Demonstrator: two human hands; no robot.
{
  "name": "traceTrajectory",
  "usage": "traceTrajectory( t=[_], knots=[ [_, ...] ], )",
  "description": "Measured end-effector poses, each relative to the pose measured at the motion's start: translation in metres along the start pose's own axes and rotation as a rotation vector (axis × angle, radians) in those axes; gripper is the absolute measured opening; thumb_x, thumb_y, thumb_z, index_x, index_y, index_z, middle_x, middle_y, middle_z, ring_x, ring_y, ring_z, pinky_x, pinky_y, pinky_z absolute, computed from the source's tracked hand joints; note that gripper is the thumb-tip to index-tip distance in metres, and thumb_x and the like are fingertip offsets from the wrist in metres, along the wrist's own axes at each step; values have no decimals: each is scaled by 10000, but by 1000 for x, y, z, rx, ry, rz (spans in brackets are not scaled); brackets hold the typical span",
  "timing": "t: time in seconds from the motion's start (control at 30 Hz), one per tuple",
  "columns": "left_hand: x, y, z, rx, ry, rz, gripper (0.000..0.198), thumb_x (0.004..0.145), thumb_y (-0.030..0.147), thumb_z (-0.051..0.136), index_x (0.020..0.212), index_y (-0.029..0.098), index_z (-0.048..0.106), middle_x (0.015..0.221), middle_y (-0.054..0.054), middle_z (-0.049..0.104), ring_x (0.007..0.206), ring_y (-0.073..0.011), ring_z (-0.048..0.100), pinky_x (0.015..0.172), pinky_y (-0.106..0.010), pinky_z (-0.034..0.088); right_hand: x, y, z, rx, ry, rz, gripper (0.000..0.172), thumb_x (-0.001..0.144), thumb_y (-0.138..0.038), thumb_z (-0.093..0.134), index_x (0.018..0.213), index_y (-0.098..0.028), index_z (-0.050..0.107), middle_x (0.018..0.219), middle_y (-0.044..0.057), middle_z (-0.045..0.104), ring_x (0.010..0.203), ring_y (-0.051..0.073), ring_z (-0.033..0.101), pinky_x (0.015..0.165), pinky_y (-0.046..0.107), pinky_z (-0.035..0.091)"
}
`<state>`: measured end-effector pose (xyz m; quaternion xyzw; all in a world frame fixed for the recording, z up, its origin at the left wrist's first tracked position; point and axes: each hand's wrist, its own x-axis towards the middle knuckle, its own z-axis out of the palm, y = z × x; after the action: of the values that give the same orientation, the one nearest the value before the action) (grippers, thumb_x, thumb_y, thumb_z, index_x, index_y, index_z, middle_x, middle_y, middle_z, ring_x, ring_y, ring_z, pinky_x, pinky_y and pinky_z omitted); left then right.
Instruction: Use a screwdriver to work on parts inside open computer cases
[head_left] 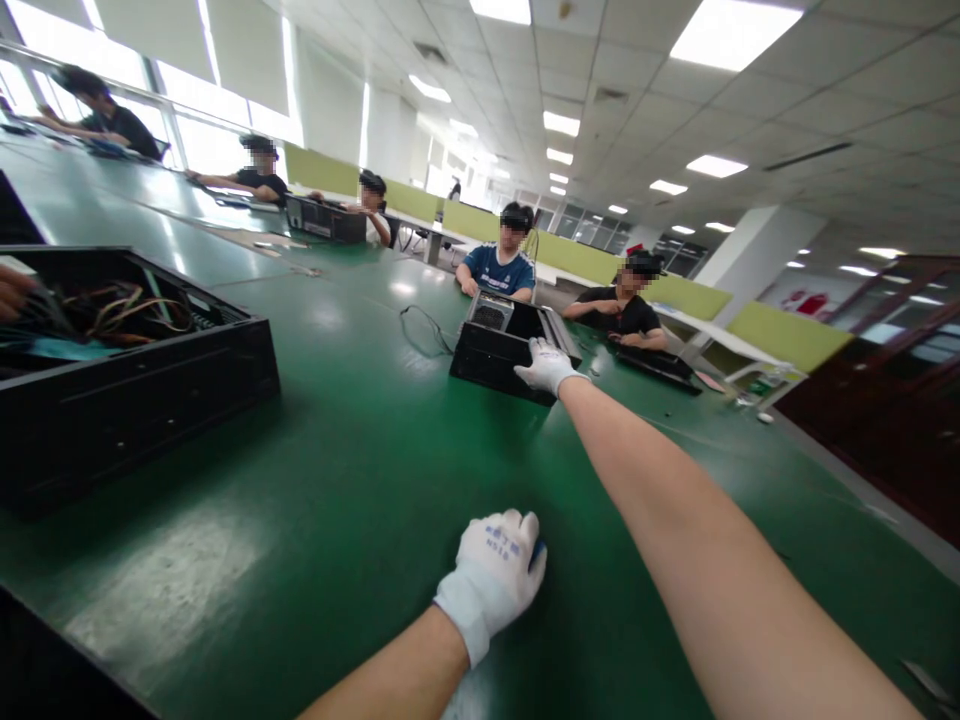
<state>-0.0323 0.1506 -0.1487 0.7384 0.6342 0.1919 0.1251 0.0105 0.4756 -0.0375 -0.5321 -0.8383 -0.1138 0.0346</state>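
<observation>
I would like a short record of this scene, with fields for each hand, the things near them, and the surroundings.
left hand: white glove, curled shut, resting on the green table; a bit of blue shows at its fingers
right hand: white glove, arm stretched out, laid on the near top edge of the black computer case; grip cannot be told
second case: open, cables inside, at the left
other people: several seated along the far side
</observation>
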Motion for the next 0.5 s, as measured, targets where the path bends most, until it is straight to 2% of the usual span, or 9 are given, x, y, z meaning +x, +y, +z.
traceTrajectory(
  t=[0.13,0.23,0.37,0.5],
  knots=[
    [1,0,0,-5,-10,0,423,987,447,410,1258,211,633,1091,-122,715,946,-305,708,801,-448,563,11,1,6,-4,-14,5,928,867,-560,587,1611,-113,259,1639,217,324,1493,342,331,1176,432,318],
    [2,0,1,3,-12,-8,417,986,445,416,1259,214,631,1094,-120,715,951,-299,709,806,-439,562,14,3,3,-12,-17,15,904,840,-550,620,1575,-109,333,1579,220,409,1425,333,424,1137,410,367],
    [3,0,2,21,-27,-19,416,983,457,427,1248,217,639,1099,-122,715,955,-292,710,814,-428,559,15,-1,-8,-14,-32,41,775,811,-522,633,1454,-115,493,1411,217,568,1258,338,561,1014,418,459],
    [4,0,0,29,-16,-28,433,985,451,424,1279,211,633,1124,-130,713,973,-296,710,822,-428,560,6,-7,-16,-35,-18,48,685,791,-473,644,1362,-103,562,1325,225,611,1213,362,567,993,457,457]
  ],
)
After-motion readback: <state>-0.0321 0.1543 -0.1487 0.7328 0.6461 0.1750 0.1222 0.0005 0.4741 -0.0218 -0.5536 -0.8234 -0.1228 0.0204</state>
